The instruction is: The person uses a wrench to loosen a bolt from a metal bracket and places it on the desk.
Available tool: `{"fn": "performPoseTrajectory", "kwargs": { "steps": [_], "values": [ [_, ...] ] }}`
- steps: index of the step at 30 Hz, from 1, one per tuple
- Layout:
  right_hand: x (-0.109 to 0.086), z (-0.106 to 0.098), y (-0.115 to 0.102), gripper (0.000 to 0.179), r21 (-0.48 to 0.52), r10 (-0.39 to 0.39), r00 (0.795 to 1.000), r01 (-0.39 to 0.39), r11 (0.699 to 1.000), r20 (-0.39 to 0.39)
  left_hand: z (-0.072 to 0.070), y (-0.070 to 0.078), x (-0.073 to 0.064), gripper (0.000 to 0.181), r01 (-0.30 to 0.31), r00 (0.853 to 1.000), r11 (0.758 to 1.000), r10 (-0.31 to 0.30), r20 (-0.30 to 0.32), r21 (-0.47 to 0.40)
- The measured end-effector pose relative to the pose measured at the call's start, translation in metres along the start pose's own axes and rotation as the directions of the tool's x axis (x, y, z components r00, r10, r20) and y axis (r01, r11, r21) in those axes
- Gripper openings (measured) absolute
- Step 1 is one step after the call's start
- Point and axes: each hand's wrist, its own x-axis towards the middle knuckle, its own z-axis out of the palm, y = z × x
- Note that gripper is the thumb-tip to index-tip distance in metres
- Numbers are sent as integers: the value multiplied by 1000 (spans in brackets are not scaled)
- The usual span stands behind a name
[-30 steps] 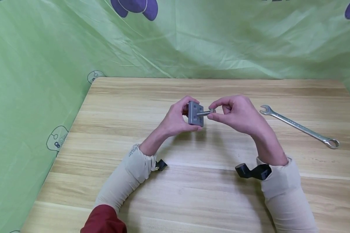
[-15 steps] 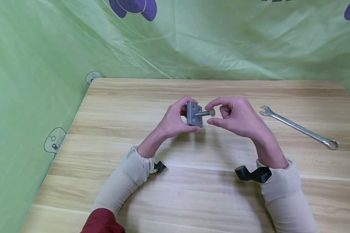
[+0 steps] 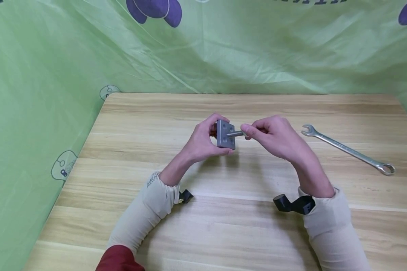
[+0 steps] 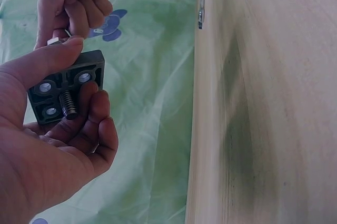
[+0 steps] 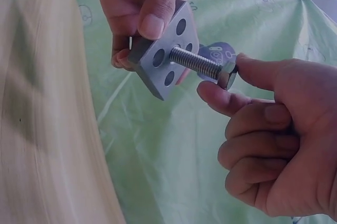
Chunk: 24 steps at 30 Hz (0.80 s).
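My left hand point(image 3: 203, 141) grips a square grey metal plate point(image 3: 225, 134) by its edges, above the table. Several round holes surround the plate's centre, where a hex bolt point(image 5: 197, 62) passes through. In the left wrist view the bolt's threaded tip point(image 4: 68, 106) sticks out of the plate's ribbed back. A long stretch of thread still shows on the head side. With thumb and forefinger my right hand point(image 3: 276, 137) pinches the bolt's hex head point(image 5: 227, 75); its other fingers are curled into the palm.
A combination wrench point(image 3: 347, 149) lies slanted on the wooden table point(image 3: 224, 233), right of my right hand. Green printed cloth point(image 3: 257, 56) hangs behind the table and along its left side. Black camera mounts point(image 3: 293, 203) sit at both wrists.
My right thumb and forefinger came off the bolt head, spread apart, then closed on it again with the thumb higher. The plate stays in my left hand at nearly the same place.
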Motion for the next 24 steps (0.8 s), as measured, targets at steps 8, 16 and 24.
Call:
{"fn": "performPoseTrajectory", "kwargs": {
  "steps": [8,16,24],
  "values": [
    [-1,1,-2,21,30,-39,997,40,999,-59,-2,0,-1,68,-9,1000,1000,9,-4,13],
    [-2,2,-1,20,31,-186,975,191,981,-126,-3,1,-2,67,-8,1000,1000,8,4,9],
    [-2,4,-1,25,48,-201,975,206,977,-92,-2,1,-3,67,7,1000,1000,-7,4,14]
  ]
}}
